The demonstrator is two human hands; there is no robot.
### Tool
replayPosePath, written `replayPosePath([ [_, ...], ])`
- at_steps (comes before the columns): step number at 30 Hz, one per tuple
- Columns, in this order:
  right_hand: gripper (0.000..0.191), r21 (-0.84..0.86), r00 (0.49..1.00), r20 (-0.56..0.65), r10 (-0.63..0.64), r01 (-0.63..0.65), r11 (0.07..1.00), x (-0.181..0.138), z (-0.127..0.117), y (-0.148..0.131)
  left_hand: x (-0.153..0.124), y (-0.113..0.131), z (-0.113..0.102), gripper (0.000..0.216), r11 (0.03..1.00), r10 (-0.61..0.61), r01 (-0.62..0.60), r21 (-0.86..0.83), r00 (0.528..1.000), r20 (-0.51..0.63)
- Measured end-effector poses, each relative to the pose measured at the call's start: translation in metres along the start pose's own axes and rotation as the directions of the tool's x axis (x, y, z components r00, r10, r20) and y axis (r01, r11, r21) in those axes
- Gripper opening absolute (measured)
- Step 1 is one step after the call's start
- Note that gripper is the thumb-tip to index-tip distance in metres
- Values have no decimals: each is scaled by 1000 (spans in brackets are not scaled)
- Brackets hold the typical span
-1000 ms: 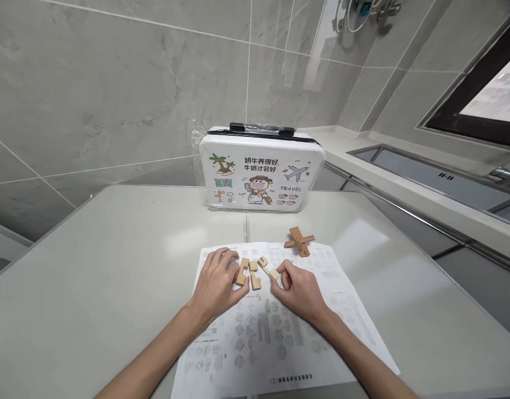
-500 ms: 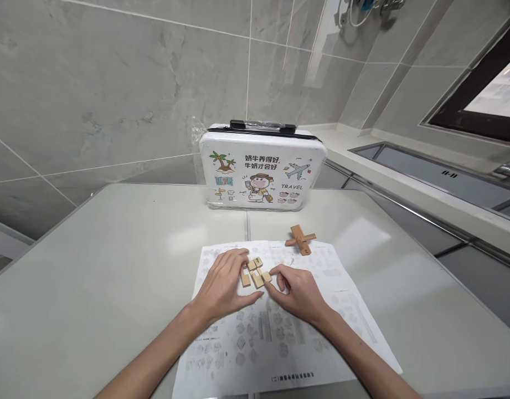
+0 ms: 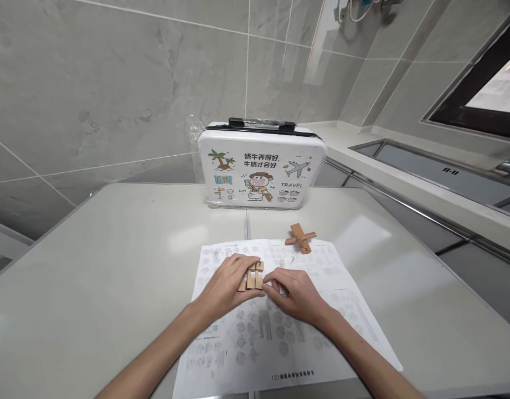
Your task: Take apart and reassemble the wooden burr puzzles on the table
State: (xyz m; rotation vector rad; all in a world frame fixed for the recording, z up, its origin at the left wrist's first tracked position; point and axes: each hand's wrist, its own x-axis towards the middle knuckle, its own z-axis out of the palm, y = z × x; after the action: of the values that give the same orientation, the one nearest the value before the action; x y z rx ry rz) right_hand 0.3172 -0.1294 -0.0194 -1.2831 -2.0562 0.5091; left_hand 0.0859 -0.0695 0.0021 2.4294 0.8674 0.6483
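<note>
Three small wooden puzzle bars (image 3: 251,276) lie pressed side by side on a printed instruction sheet (image 3: 279,338). My left hand (image 3: 226,282) curls round their left side, fingers over the top. My right hand (image 3: 294,291) pushes against their right side with bent fingers and thumb. A finished wooden cross piece (image 3: 300,238) rests apart at the sheet's far edge, to the right of both hands.
A white case (image 3: 261,166) with cartoon prints and the word TRAVEL stands upright at the back of the pale table (image 3: 113,249), against a grey tiled wall. A ledge and a dark window frame (image 3: 454,111) run along the right.
The loose wooden bars, spread apart a second ago, have been pushed together between my two hands into one tight row. The cross piece has not moved.
</note>
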Motion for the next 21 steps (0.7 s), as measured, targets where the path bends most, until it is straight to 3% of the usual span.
replayPosePath([
  [6, 23, 7, 1000, 8, 27, -27, 1000, 1, -1, -1, -2, -6, 3, 62, 1000, -18, 18, 12, 999, -38],
  [15, 26, 37, 999, 3, 43, -43, 998, 0, -1, 0, 0, -47, -18, 61, 966, -145, 199, 165, 946, -290],
  [21, 24, 36, 999, -3, 37, -36, 999, 0, -1, 0, 0, -68, -34, 61, 957, -160, 215, 194, 950, -267],
])
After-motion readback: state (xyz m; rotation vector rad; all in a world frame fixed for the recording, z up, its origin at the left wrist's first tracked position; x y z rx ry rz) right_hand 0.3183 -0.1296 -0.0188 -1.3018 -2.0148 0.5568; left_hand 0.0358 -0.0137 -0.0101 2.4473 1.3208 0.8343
